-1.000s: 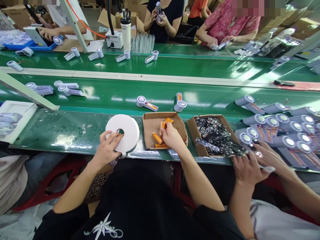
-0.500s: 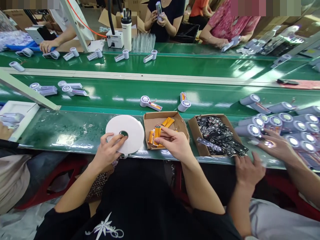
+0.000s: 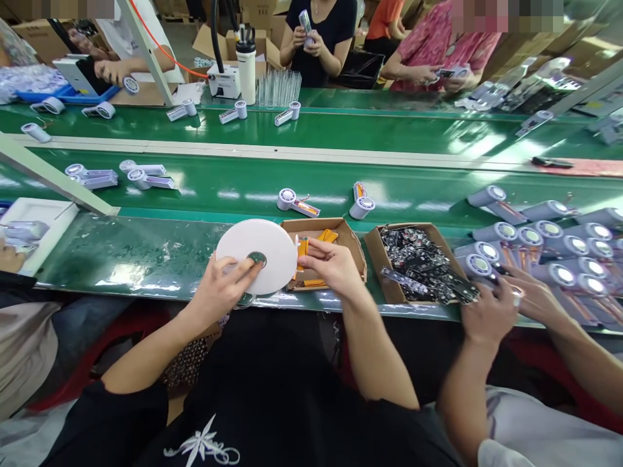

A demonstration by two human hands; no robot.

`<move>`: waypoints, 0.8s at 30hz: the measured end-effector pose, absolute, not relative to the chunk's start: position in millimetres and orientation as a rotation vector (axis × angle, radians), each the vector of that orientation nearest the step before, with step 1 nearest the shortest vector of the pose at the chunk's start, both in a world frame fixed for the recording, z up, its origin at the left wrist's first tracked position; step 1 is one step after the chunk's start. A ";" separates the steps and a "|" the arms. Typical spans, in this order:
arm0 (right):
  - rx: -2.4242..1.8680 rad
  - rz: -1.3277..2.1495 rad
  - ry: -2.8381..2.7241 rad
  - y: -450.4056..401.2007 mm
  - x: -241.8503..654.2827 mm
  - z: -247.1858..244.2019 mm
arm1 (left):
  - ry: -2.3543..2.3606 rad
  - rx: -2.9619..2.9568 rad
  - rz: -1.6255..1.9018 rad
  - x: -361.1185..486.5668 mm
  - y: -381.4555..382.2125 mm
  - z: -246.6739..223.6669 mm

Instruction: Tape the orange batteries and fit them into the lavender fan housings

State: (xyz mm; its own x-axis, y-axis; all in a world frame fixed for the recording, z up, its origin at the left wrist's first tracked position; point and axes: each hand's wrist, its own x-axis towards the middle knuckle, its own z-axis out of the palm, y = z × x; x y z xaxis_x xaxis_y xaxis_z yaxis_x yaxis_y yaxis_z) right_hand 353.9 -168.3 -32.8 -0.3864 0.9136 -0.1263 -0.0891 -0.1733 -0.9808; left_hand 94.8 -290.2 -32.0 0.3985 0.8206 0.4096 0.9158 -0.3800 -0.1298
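Observation:
My left hand [image 3: 221,282] grips a large white roll [image 3: 280,250], fingers over its face near the centre hole and the thumb hidden. Between the thumb and fingers of my right hand [image 3: 335,267] is a small orange-wrapped battery [image 3: 302,248]. It sits right by the roll's right edge; whether the two touch I cannot tell. Behind and below it, a low cardboard box [image 3: 357,250] holds more orange batteries, partly covered by the roll and my hand.
To the right, another cardboard box [image 3: 374,269] is filled with black circuit boards. A neighbour's hands [image 3: 491,311] work beside many grey fan bodies [image 3: 548,228]. Two fans with orange batteries [image 3: 287,198] lie on the green belt [image 3: 219,175]. Co-workers sit across the line.
My left hand has lifted and shifted the roll to the right, tilting it. The battery in my right hand has come up against the roll's right side.

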 end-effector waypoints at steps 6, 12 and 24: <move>-0.939 1.373 -0.702 -192.3 321.4 -60.5 | -1.713 -2.115 -0.689 143.5 -314.4 -55.8; -0.762 1.024 -0.689 -128.6 412.4 -44.6 | -1.986 -2.455 -0.372 77.9 -323.2 -64.2; -0.844 1.266 -0.804 -147.7 417.6 -72.1 | -2.176 -3.204 -0.094 -62.6 -197.5 -36.4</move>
State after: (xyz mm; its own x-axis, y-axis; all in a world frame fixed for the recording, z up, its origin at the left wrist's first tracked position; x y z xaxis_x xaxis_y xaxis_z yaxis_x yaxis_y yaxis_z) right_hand 417.6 -147.7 -72.1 0.1268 0.9908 0.0473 -0.4638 0.1014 -0.8801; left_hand -62.6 -197.5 -36.4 0.4489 0.8262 -0.3403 0.7937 -0.1937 0.5766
